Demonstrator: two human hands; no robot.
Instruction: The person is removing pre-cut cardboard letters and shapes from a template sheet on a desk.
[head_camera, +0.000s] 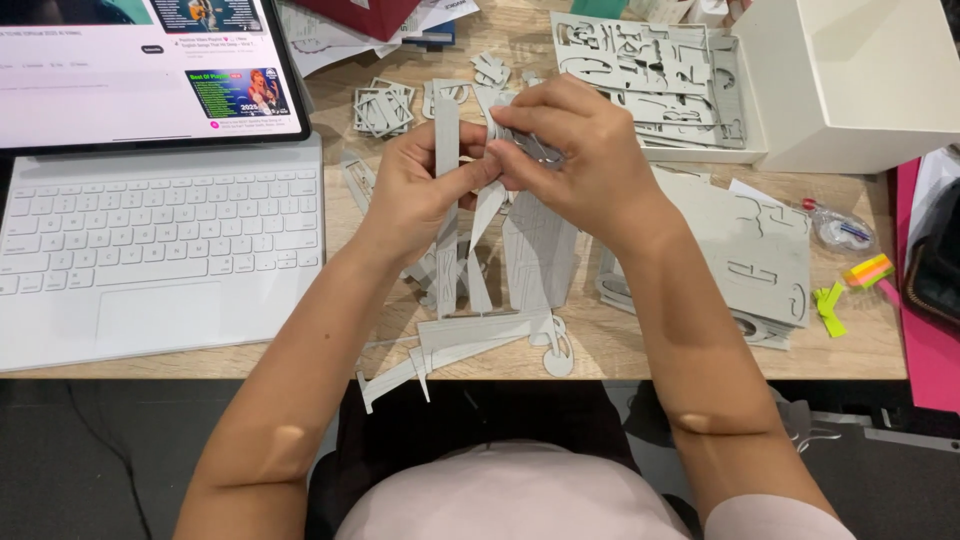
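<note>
Head view, both hands (510, 165) pinching grey card pieces (447, 200), desk crowded.

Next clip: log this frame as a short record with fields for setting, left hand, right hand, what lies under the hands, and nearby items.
setting: wooden desk seen from above
left hand: grip closed on a long grey card strip, held upright
right hand: pinching small grey card pieces against the strip
under hands: loose grey cut-out parts
left of hands: tablet with white keyboard
right of hands: punched grey card sheets, open white box, yellow-green sticky tabs
</note>
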